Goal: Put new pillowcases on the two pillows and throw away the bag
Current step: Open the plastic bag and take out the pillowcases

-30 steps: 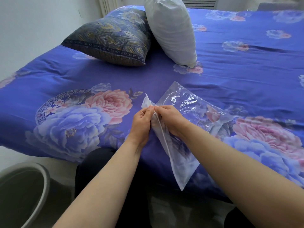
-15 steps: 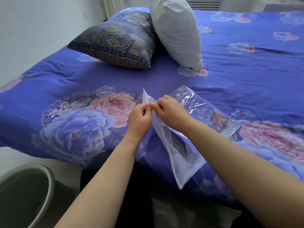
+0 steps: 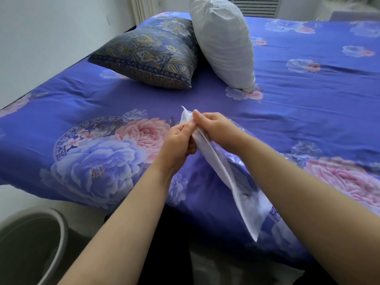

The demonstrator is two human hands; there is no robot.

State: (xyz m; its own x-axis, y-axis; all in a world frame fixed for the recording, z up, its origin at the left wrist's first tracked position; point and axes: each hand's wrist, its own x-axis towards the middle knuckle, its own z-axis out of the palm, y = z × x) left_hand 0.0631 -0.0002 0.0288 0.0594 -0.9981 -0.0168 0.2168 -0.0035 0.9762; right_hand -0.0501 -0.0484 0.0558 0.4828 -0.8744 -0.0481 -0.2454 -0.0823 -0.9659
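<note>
Bag: clear plastic bag [image 3: 224, 177] near the front edge of the bed [image 3: 308, 103], its top raised, its lower end hanging past that edge; blue patterned fabric shows inside it.
Left hand: left hand [image 3: 176, 140] pinches one side of the bag's top edge between thumb and fingers.
Right hand: right hand [image 3: 213, 126] pinches the other side, fingertips just beside the left ones.
Pillows: patterned pillow [image 3: 148, 52] lies flat toward the far left corner of the bed; white pillow [image 3: 224, 42] stands tilted, leaning against it on its right.
Bin: grey bin [image 3: 30, 243] on the floor below the bed's front left edge.
</note>
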